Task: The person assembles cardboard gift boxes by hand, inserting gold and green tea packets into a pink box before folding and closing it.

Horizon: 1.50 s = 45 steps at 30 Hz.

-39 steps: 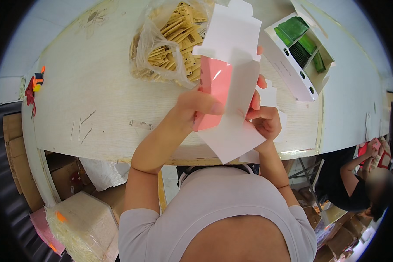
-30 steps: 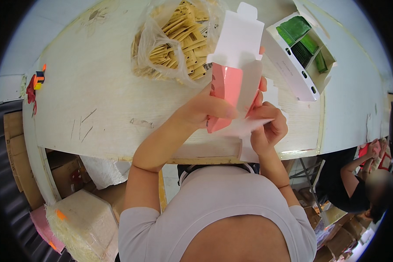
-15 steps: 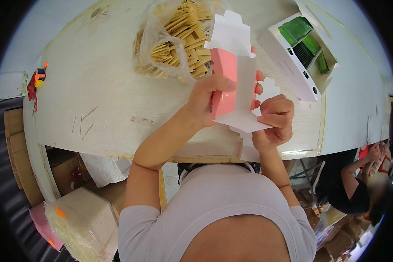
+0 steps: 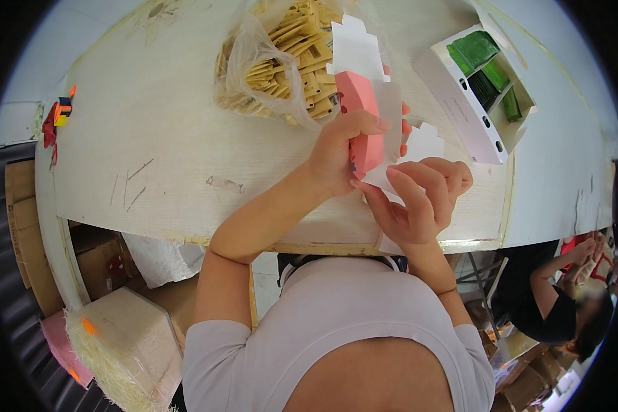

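Note:
A small folding carton [image 4: 365, 161], pink outside and white inside, is part-folded, with its long white end flap standing up at the far end. My left hand [image 4: 336, 147] is wrapped round it, thumb across the front and fingertips showing past its right edge. At the carton's near end, the thumb and forefinger of my right hand [image 4: 419, 196] press on the lower flap, thumb at the bottom corner; the other fingers are curled. More flat white card [image 4: 424, 143] lies on the table behind my right hand, partly hidden.
A clear plastic bag [image 4: 244, 58] full of yellow-tan sachets lies beyond my left hand. At the far right stands an open white box [image 4: 460, 123] with green packets in compartments. Small coloured items [image 4: 62, 113] lie at the left edge. A co-worker [image 4: 539, 295] sits at the right.
My right hand has shifted left from the lower flap's right corner to the carton's near end, its fingers opening somewhat. That flap has folded inward, and the carton has turned and narrowed slightly.

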Motion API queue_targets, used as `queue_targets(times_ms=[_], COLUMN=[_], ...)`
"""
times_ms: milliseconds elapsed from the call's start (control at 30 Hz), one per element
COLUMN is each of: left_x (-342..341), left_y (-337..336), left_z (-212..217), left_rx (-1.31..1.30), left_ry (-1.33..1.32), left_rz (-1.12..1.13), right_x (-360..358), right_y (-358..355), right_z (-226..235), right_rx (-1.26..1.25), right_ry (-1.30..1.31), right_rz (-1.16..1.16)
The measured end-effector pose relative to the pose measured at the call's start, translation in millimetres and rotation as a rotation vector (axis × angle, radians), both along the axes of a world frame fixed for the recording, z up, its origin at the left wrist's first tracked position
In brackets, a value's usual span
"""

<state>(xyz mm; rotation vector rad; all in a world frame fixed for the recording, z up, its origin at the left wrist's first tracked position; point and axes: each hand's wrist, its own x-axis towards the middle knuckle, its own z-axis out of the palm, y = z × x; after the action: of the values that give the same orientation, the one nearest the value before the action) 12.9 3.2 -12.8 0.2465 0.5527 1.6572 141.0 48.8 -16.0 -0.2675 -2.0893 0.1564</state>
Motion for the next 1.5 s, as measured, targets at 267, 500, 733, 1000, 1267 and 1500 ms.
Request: queue_targets(times_ms=[267, 500, 733, 1000, 1267, 1500], left_x=[2, 1, 5, 4, 5, -4], left_y=[0, -3, -2, -3, -2, 2], left_z=[9, 4, 5, 3, 1, -1], left_rx=[-0.072, -0.082, -0.091, -0.117, -0.123, -0.031], left_ry=[0.097, 0.109, 0.096, 0.113, 0.193, 0.142], left_rz=[0.061, 0.028, 0.098, 0.085, 0.046, -0.158], right_x=[1, 7, 8, 7, 1, -1], right_y=[-2, -8, -10, -6, 10, 22], right_z=[-3, 2, 2, 7, 3, -1], right_rx=[-0.153, 0.098, 0.096, -0.031, -0.284, -0.587], right_ry=[-0.004, -0.074, -0.064, -0.116, 0.033, 0.062], right_rz=[0.099, 0.035, -0.001, 0.109, 0.203, 0.226])
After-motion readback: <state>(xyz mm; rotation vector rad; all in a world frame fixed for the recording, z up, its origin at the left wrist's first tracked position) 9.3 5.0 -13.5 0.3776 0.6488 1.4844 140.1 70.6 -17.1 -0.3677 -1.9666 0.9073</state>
